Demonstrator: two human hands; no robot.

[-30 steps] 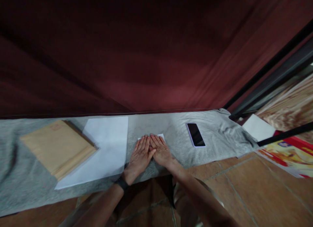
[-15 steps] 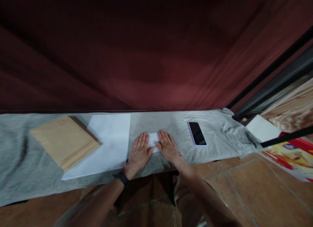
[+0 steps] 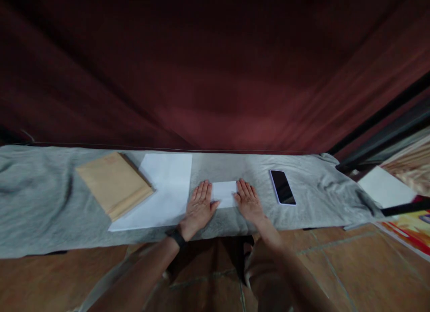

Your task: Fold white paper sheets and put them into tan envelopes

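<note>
A small folded white paper (image 3: pixel 224 194) lies on the grey cloth (image 3: pixel 40 200) spread over the floor. My left hand (image 3: pixel 199 208) rests flat on the cloth at the paper's left edge, fingers spread. At the paper's right edge my right hand (image 3: pixel 248 203) also lies flat with its palm down. Neither hand grips anything. A dark band circles my left wrist.
Left of my hands lies a large white sheet (image 3: pixel 163 191) with a stack of tan envelopes (image 3: pixel 113 184) partly on it. A black phone (image 3: pixel 282 187) lies right of my hands. A dark red curtain (image 3: pixel 215 79) hangs behind. More paper (image 3: pixel 384 186) and a colourful print (image 3: pixel 411 224) lie far right.
My hands have slid apart from the middle of the folded paper to its two side edges, uncovering it. The view has shifted to the left.
</note>
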